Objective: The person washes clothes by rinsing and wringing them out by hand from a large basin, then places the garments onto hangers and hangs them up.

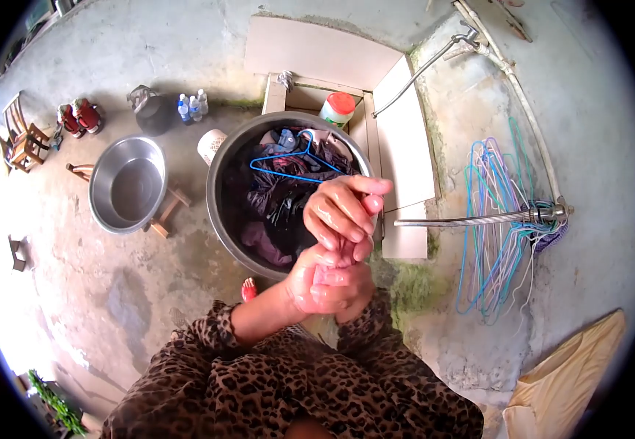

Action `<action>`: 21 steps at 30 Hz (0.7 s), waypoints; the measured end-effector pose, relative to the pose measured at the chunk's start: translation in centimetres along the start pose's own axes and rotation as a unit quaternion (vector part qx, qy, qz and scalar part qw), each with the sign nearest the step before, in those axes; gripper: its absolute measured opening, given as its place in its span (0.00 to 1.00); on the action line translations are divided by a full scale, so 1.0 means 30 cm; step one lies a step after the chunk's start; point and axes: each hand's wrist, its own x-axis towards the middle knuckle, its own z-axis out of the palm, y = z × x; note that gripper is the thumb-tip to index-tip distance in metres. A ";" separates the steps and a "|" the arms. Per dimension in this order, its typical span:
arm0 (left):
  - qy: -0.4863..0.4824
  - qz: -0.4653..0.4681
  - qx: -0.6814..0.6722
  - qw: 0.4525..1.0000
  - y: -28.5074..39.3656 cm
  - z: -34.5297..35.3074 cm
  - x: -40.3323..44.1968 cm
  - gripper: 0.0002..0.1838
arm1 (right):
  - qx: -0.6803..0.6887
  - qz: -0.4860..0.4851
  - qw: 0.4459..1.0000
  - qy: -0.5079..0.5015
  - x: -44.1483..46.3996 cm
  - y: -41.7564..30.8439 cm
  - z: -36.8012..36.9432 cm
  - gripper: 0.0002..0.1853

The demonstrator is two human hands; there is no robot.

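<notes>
Left hand (332,284): wet, fingers wrapped about the base of the right hand (341,212), whose wrist is largely hidden. Right hand: wet, uppermost, fingers curled inward; palm out of sight, so whether anything lies within cannot be told. Large metal basin (216,201): on the floor beneath and beyond the hands, its near right portion masked by them. Dark clothes (273,208): heaped inside the basin, individual garments hard to separate. Blue hanger (284,155): lying on the clothes, its right end running close to the right hand. Tub with red lid (337,108): behind the basin, lower part concealed by the rim. Smaller metal basin (128,183): at left, whole, its wooden support (169,212) partly covered. Bunched hangers (493,227): at right, tangled, not countable. Yellowish cloth (566,384): lower right, cut off by the dark lens border.
</notes>
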 end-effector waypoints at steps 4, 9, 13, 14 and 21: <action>0.311 -0.045 0.206 0.927 0.107 0.069 -0.044 0.09 | -0.238 0.119 0.921 0.284 0.007 -0.086 0.123 0.21; 0.518 0.008 0.396 0.758 0.169 0.022 -0.042 0.13 | -0.346 0.303 0.705 0.540 0.018 -0.110 0.112 0.18; 0.597 0.017 0.471 0.649 0.250 -0.137 -0.098 0.11 | -0.474 0.351 0.618 0.520 -0.133 -0.080 -0.017 0.09; 0.618 0.014 0.495 0.611 0.268 -0.182 -0.116 0.11 | -0.532 0.348 0.584 0.505 -0.193 -0.068 -0.062 0.08; 0.396 -0.186 0.898 -0.059 0.500 -0.688 -0.372 0.10 | -0.828 0.359 0.199 0.383 -0.534 0.054 -0.292 0.04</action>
